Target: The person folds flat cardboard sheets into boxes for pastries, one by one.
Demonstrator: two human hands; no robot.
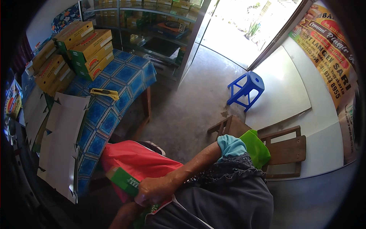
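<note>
Over my lap, my right hand (155, 189) is closed on a small green carton (124, 181), whose one end sticks out to the left of my fingers. More green of the carton shows below that hand, close to my dark clothes. My left hand (129, 213) is lower down, beside the right one; its fingers are hidden, so its grip cannot be made out. Red cloth (143, 157) lies behind the carton. To the left, flat unfolded cartons (63, 141), pale side up, lie along the table edge.
A blue checked tablecloth (127, 76) covers the table, with stacked yellow-green boxes (89, 51) and a yellow box cutter (105, 93). A glass display case (160, 23) stands behind. Right are a blue plastic stool (248, 88), a wooden chair (288, 149) and an open doorway.
</note>
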